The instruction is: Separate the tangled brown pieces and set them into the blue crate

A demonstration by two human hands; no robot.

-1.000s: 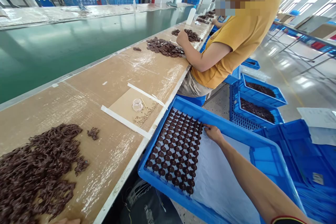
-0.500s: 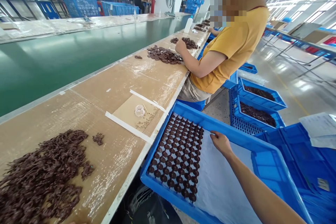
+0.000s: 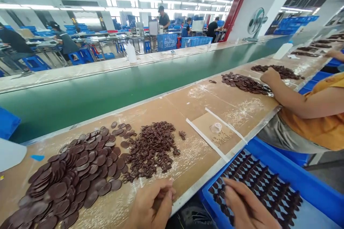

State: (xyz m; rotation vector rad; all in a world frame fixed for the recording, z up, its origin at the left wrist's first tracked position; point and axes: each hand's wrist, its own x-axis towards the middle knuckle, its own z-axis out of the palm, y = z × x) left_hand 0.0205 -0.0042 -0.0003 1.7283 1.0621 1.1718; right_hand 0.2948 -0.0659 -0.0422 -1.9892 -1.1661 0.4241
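Tidy order, little clearance

From where I stand, the trouble spot is the blue plastic tray, where rows of dark brown rounded pieces sit closely packed on a pale sheet. The right hand is low over them; a dropped wrist or a dragging fingertip could knock several out of line. The tan, shiny tabletop carries another risk: the heap of flat, dark brown oval discs runs right up against the pile of small, twisted dark brown pieces, so a careless sweep could mix the two — or push some over the near edge.

The left hand is half curled at the table's near side, just in front of the twisted pile, with the discs off to its left. The right one's thumb and forefinger are close together, rows beneath and beyond. I see nothing in either — yet cannot tell whether something small is tucked inside.
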